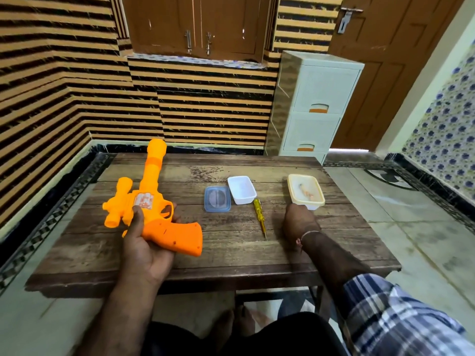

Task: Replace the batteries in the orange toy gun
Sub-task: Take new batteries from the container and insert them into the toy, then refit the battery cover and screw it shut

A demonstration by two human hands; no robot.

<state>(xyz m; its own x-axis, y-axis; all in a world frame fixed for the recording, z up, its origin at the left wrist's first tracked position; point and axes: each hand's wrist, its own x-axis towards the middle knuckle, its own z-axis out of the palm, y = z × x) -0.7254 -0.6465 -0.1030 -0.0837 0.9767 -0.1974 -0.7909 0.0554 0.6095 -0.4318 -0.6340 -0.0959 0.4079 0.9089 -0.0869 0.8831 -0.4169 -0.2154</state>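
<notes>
Orange toy gun (154, 201) gripped by left hand (144, 242); right hand (299, 222), finger state unclear, near screwdriver (259, 215).

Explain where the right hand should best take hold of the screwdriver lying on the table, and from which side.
Probably the yellow handle of the screwdriver, pinched from above. It lies flat on the table, handle away from the person and thin tip toward them, and the handle is the thicker part. The right hand is just to its right, so a short reach leftward suffices.
</notes>
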